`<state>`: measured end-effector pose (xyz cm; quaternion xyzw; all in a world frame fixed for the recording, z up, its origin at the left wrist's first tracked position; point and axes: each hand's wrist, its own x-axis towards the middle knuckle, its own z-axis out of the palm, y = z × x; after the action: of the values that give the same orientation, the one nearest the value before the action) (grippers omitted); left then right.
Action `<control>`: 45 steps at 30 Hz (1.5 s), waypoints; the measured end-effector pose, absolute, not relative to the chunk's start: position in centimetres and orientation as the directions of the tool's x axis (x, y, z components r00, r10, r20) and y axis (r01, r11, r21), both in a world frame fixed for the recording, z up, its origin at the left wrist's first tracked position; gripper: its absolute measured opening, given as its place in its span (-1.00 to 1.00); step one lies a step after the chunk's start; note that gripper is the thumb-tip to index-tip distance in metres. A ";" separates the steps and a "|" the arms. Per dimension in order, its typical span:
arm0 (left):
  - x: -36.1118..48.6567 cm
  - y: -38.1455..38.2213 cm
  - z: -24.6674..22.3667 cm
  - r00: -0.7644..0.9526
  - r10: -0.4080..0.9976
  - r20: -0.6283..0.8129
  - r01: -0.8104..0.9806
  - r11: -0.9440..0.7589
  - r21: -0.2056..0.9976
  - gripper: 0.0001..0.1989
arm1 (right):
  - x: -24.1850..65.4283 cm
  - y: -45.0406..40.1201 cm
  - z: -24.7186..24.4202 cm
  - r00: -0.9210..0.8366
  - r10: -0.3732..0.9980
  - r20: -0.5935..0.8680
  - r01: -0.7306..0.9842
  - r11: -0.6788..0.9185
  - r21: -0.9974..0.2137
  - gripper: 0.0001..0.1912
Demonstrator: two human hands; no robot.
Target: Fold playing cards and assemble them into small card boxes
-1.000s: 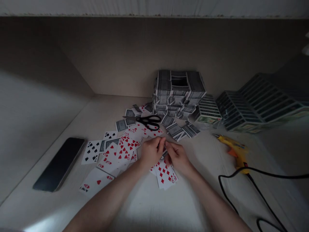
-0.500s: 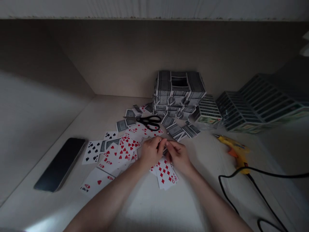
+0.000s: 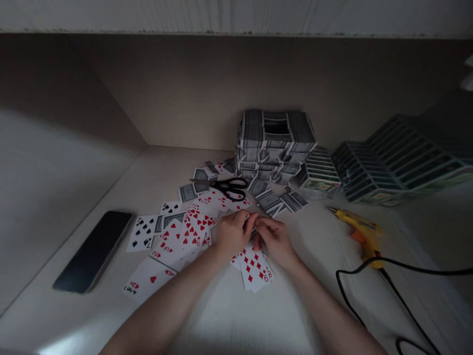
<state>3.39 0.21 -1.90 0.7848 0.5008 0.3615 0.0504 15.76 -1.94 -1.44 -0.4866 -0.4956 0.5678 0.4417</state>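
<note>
My left hand point(image 3: 233, 229) and my right hand point(image 3: 272, 236) meet over the table, fingertips pinched together. Between them shows a sliver of a playing card point(image 3: 253, 230) with a grey patterned back; the fingers cover most of it. Just below lie face-up diamond cards point(image 3: 254, 268), the nine on top. To the left of my left hand, heart cards point(image 3: 194, 228) spread in an overlapping pile. Black-handled scissors point(image 3: 229, 187) rest on cards beyond my hands, blades pointing left. Cut or folded card pieces point(image 3: 269, 201) with grey backs lie behind my right hand.
A box-like structure built of cards point(image 3: 277, 143) stands at the back, beside stacked striped blocks point(image 3: 373, 167). On the right lies a yellow glue gun point(image 3: 360, 229) with its black cable point(image 3: 417, 268) looping forward. A phone point(image 3: 94, 251) lies at left. A shelf edge point(image 3: 236, 19) crosses overhead.
The view has shifted very slightly. Both hands stay pinched together in the same place, with only a small shift of the fingers. Nothing on the table has moved.
</note>
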 end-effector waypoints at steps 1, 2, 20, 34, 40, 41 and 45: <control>3.4 0.2 -1.9 0.227 0.824 0.519 0.751 -0.487 0.445 -0.74 | 15.7 -1.9 -1.4 -0.133 0.985 -0.114 -0.022 -0.118 -0.993 -0.64; 3.4 0.2 -1.8 0.207 0.835 0.511 0.749 -0.471 0.466 -0.73 | 15.7 -1.9 -1.4 -0.130 0.985 -0.114 -0.023 -0.118 -0.993 -0.65; 3.5 1.4 -1.9 0.007 0.998 0.055 0.284 -0.055 0.957 -0.57 | 15.8 -1.8 -1.4 -0.236 0.963 -0.131 -0.179 -0.176 -0.968 -0.62; 3.4 1.0 -1.5 0.149 0.966 0.212 0.533 -0.259 0.806 -0.71 | 15.6 -1.7 -1.7 -0.052 0.992 -0.112 -0.055 -0.115 -0.992 -0.67; 3.3 0.8 -1.6 0.175 0.924 0.340 0.651 -0.368 0.664 -0.72 | 15.7 -1.7 -1.5 -0.063 0.991 -0.118 -0.024 -0.120 -0.993 -0.66; 3.3 0.8 -1.7 0.176 0.917 0.359 0.662 -0.380 0.646 -0.72 | 15.6 -1.7 -1.4 -0.062 0.991 -0.118 -0.025 -0.120 -0.992 -0.66; 3.0 0.6 -1.7 0.196 0.881 0.430 0.667 -0.441 0.601 -0.71 | 15.6 -1.8 -1.3 -0.063 0.992 -0.113 -0.034 -0.116 -0.993 -0.65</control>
<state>3.05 0.56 -1.74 0.7601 0.5091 0.3780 0.1419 15.55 -1.76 -1.25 -0.5030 -0.4759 0.5521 0.4645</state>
